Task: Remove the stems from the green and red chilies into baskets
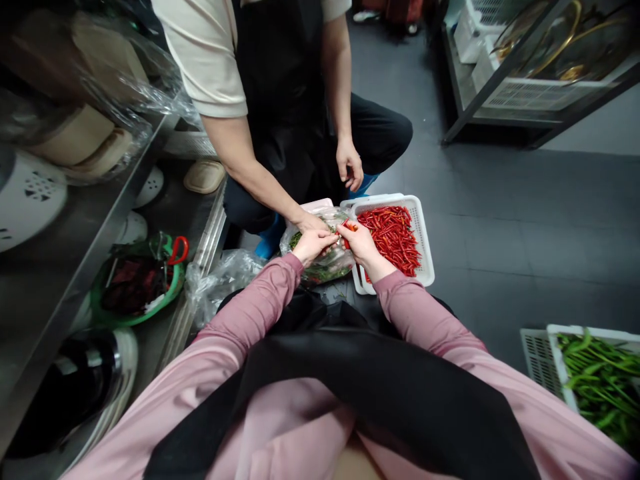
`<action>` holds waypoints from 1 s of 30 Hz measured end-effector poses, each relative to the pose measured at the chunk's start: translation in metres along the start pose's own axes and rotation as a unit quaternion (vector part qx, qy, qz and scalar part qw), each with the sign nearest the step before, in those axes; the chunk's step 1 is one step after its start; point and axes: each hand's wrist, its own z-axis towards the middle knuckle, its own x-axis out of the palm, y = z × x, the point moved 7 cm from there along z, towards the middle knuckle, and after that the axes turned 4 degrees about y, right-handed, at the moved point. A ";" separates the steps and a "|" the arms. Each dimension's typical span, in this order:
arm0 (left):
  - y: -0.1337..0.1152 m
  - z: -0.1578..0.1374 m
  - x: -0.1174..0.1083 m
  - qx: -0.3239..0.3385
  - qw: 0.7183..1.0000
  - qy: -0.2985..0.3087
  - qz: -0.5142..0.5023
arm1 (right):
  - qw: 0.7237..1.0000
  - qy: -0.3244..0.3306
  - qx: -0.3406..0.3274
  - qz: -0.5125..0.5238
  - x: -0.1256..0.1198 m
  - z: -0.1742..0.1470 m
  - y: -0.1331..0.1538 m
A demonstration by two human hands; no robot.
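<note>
Between both hands, left hand (311, 244) and right hand (361, 243) pinch one red chili (349, 226), grip closed; it could drop into the scrap bag (325, 267) below.

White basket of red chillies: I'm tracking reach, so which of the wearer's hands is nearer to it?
Right. The right hand sits at the white basket's left edge; the left hand is farther left, over the plastic bag.

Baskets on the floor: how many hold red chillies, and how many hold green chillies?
White basket of red chillies: 1
White basket of green chillies: 1
Total: 2
</note>
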 end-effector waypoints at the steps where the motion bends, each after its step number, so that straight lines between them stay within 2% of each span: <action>1: 0.000 0.000 0.001 -0.009 1.000 0.012 -0.009 | 1.000 -0.016 -0.006 0.004 -0.002 -0.001 0.001; 3: 0.001 -0.002 0.002 -0.033 0.998 0.037 -0.030 | 1.000 -0.019 -0.003 0.019 -0.002 -0.002 0.002; 5: -0.001 -0.004 0.004 -0.036 0.996 0.060 -0.048 | 0.998 0.013 0.027 0.058 0.002 -0.002 -0.001; 9: -0.016 -0.009 0.011 0.046 0.986 0.116 -0.108 | 0.969 0.061 0.151 0.187 0.010 -0.003 -0.017; 11: -0.019 -0.007 0.006 0.068 0.982 0.101 -0.142 | 0.952 0.073 0.197 0.222 0.013 -0.005 -0.023; 12: -0.018 -0.004 0.001 0.064 0.983 0.073 -0.157 | 0.949 0.076 0.206 0.227 0.014 -0.005 -0.024; 16: 0.001 0.008 -0.021 -0.012 0.979 -0.062 -0.192 | 0.970 0.060 0.183 0.147 0.009 -0.004 -0.026; 18: 0.008 0.010 -0.020 -0.041 0.976 -0.072 -0.203 | 0.983 0.066 0.151 0.076 0.010 -0.005 -0.028; 21: 0.015 0.009 -0.007 -0.058 0.978 -0.049 -0.195 | 0.989 0.098 0.115 0.005 0.020 -0.008 -0.033; 24: 0.014 0.007 -0.004 -0.024 0.993 -0.058 -0.102 | 0.988 0.098 0.122 0.009 0.025 -0.009 -0.039; 26: 0.003 0.004 -0.009 0.044 0.995 -0.083 0.026 | 0.981 0.100 0.162 0.048 0.027 -0.011 -0.041; 28: -0.012 0.000 -0.013 0.128 0.969 -0.102 0.186 | 0.964 0.117 0.218 0.098 0.031 -0.015 -0.042; 30: -0.020 -0.002 -0.013 0.184 0.924 -0.102 0.320 | 0.946 0.138 0.260 0.136 0.034 -0.019 -0.041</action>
